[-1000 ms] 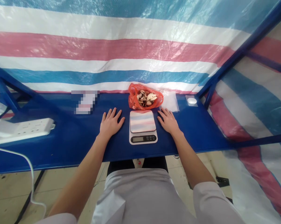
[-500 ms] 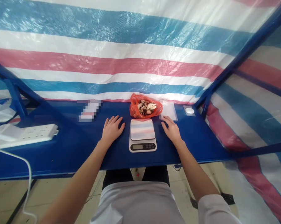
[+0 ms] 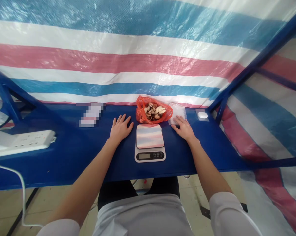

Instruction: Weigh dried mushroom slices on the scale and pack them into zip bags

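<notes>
You wear a pale grey shirt (image 3: 143, 216), softly creased across the front, with loose short sleeves (image 3: 232, 213) in the same pale cloth, and black trousers (image 3: 165, 187) below its hem (image 3: 140, 198); your forearms (image 3: 90, 180), left hand (image 3: 120, 128) and right hand (image 3: 184, 129) are bare

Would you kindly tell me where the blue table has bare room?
Bare tabletop shows between the power strip and left hand, and outside the right forearm, in front of the white oval item. The middle is crowded: red bag, scale, clear plastic bag and right hand sit close together.
</notes>
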